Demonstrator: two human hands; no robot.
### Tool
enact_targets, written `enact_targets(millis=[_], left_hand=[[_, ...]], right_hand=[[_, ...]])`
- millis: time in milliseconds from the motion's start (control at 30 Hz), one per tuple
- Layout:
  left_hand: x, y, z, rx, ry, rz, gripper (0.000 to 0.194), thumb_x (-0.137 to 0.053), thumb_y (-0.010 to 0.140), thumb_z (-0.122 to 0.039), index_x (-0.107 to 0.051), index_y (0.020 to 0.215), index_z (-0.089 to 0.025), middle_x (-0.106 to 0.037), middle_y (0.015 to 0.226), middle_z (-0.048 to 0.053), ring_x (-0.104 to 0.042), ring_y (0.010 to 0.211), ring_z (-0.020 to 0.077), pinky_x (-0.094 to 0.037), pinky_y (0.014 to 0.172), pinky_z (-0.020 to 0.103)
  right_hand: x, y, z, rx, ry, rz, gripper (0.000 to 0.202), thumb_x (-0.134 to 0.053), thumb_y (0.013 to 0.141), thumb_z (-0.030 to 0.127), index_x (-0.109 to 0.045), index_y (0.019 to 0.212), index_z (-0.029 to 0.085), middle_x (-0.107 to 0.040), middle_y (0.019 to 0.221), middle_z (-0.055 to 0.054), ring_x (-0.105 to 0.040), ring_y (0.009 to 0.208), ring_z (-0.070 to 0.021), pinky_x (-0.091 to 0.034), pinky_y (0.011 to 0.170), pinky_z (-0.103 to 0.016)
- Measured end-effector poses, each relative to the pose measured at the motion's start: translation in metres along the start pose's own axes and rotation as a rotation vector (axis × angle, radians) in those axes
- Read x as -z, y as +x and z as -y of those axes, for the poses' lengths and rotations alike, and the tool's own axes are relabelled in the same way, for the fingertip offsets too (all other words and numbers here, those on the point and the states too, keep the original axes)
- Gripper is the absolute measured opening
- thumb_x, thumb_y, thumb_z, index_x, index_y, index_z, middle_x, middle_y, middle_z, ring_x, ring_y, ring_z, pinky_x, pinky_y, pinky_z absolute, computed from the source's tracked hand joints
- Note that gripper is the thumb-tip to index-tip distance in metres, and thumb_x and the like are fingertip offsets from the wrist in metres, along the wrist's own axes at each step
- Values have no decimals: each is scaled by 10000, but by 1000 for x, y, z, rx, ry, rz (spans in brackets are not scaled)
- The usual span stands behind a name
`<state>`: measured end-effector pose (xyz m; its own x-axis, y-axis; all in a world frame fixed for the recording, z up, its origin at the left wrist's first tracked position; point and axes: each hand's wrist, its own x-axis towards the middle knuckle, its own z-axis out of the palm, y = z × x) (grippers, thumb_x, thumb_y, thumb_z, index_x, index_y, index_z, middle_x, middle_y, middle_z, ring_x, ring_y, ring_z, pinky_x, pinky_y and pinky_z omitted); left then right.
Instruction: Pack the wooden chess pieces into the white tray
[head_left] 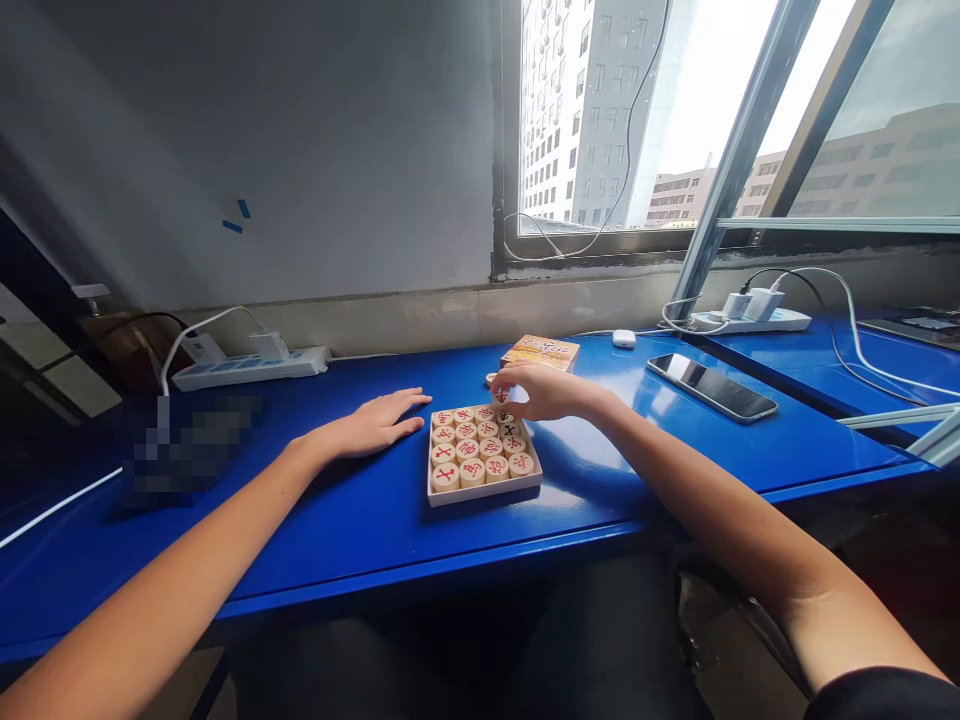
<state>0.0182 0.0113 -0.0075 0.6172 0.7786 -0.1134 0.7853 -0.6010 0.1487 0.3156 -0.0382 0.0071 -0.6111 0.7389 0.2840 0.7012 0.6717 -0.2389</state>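
A shallow open box (pixel 486 492) on the blue table holds rows of round wooden Chinese chess pieces (pixel 467 449), most with red characters and a few with black. Over the box's far right corner, my right hand (pixel 536 390) pinches a Chinese chess piece (pixel 501 397) with a red character between thumb and fingers. Just behind these fingers another round piece (pixel 491 380) is partly visible. My left hand (pixel 376 422) lies flat on the table to the left of the box, fingers stretched out and holding nothing.
A printed cardboard box (pixel 541 352) stands behind my right hand. Farther right lie a phone (pixel 711 388) and a white earphone case (pixel 623 339). Power strips with cables (pixel 251 368) sit along the wall. A metal frame (pixel 739 140) rises by the window.
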Motion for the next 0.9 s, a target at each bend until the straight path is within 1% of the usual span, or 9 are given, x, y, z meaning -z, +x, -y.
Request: enact_targets(millis=[67,233,300,433,500,700,767,900], left_hand=[[-1,0,2,0,-2,0,658,-281,907,-602,-294,1454,-237,-202,1543,39,-181,1412,238,-148,1156,405],[-2,2,6,0,-3,0,658,-278,911,-613,-286,1457,-245,-197,1544,43,-170,1415,238,-141,1157,411],[-3,2,6,-7,-3,0,657,-278,914,-613,-281,1459,-246,-196,1544,46,-171,1414,235,-142,1157,410],[-2,2,6,-19,2,-2,662,-274,915,-617,-283,1459,-240,-198,1543,54,-175,1413,236,-145,1156,411],[-1,1,4,-12,1,1,670,-272,911,-625,-283,1460,-240,-198,1543,53,-174,1414,241,-146,1156,412],[1,0,0,-2,16,12,679,-269,908,-623,-281,1462,-230,-196,1544,44,-181,1412,256,-151,1154,416],[0,0,0,0,16,12,677,-266,908,-624,-276,1463,-237,-188,1547,41,-174,1414,252,-151,1153,417],[0,0,1,7,1,14,658,-265,914,-610,-276,1461,-244,-182,1549,37,-166,1416,237,-144,1155,405]], right_hand=[[2,0,-1,-10,1,1,171,-612,800,202,-622,956,134,-655,981,-84,-582,909,-182,-439,814,-286],[9,-2,-4,-45,10,41,144,-624,765,166,-629,906,137,-655,932,-72,-581,820,-161,-437,725,-255],[10,-3,-5,-60,26,52,176,-624,772,189,-630,941,141,-654,933,-72,-589,811,-163,-442,719,-257],[12,-7,-10,-79,78,34,349,-637,785,264,-586,1115,163,-638,1026,-83,-597,897,-177,-454,785,-280],[14,-8,-13,-82,94,34,414,-634,793,312,-554,1172,166,-624,1055,-88,-591,928,-180,-454,802,-286],[12,-9,-14,-110,108,59,511,-624,796,414,-514,1230,167,-609,1077,-92,-581,953,-189,-450,821,-300],[11,-9,-15,-122,92,30,517,-626,790,392,-506,1238,166,-599,1100,-96,-569,984,-200,-444,847,-314],[12,-7,-24,-172,10,-134,481,-599,737,193,-513,1209,167,-565,1156,-100,-518,1076,-222,-421,907,-339]])
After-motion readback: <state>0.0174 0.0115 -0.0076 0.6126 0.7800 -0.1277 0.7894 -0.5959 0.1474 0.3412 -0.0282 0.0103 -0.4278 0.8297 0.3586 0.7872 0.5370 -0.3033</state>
